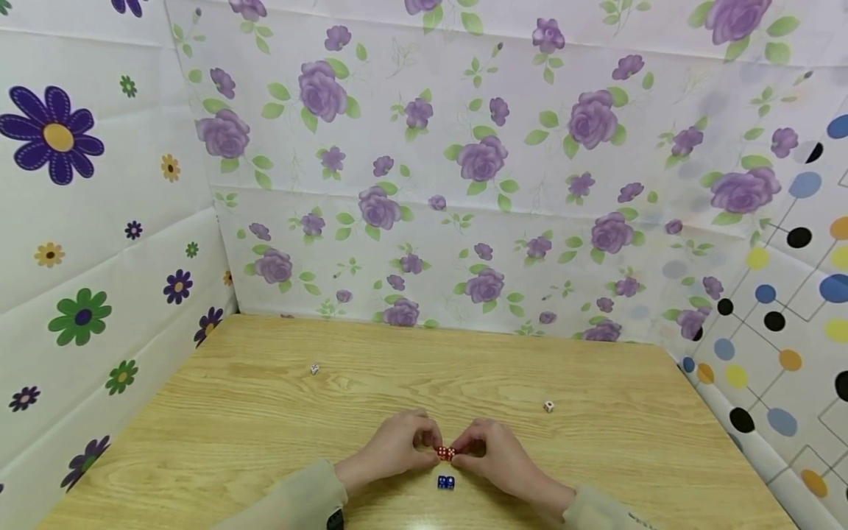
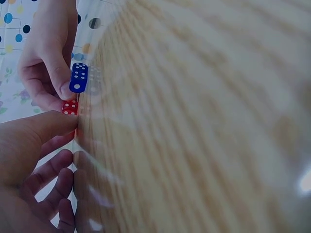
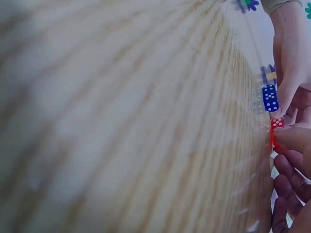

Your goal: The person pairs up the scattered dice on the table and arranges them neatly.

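Note:
Two red dice (image 1: 447, 453) sit side by side on the wooden table, close to its front. My left hand (image 1: 396, 446) pinches the left one between thumb and forefinger. From the other side, my right hand (image 1: 498, 455) holds the right one the same way. Just nearer to me, a pair of blue dice (image 1: 446, 483) stands together, touched by neither hand. In the left wrist view the blue dice (image 2: 78, 77) look joined edge to edge, and fingers partly cover the red dice (image 2: 70, 107). The right wrist view also shows the red dice (image 3: 277, 123) partly hidden by fingers.
One white die (image 1: 314, 369) lies at the back left of the table (image 1: 232, 412). Another white die (image 1: 548, 406) is farther back on the right. Patterned cloth walls (image 1: 424, 184) enclose the table at the back and both sides.

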The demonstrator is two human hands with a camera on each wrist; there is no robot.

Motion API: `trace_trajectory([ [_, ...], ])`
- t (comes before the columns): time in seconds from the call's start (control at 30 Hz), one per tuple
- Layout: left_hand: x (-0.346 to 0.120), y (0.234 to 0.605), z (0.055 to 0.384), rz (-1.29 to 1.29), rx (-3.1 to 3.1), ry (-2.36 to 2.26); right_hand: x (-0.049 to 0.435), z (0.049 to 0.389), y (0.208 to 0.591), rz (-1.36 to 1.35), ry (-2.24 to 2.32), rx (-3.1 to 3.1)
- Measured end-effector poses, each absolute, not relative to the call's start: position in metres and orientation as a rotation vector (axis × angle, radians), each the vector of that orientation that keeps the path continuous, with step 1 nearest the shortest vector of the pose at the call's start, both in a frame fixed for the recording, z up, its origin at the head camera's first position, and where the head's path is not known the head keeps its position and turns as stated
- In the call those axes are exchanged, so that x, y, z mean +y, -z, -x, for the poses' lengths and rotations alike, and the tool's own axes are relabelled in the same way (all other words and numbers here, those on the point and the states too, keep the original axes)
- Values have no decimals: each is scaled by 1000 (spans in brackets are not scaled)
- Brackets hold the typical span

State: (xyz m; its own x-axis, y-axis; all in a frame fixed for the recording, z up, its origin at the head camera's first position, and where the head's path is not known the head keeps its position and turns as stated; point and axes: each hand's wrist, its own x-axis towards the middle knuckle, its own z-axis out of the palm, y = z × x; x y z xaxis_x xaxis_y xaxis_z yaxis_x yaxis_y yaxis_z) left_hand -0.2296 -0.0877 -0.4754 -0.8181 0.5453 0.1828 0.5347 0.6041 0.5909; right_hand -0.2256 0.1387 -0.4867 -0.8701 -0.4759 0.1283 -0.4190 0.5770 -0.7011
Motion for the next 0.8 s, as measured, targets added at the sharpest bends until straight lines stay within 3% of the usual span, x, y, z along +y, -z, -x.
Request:
trace_trajectory([
  [0.8, -88, 476, 230, -950, 2802, -1016, 139, 225, 490, 761, 1213, 2709],
])
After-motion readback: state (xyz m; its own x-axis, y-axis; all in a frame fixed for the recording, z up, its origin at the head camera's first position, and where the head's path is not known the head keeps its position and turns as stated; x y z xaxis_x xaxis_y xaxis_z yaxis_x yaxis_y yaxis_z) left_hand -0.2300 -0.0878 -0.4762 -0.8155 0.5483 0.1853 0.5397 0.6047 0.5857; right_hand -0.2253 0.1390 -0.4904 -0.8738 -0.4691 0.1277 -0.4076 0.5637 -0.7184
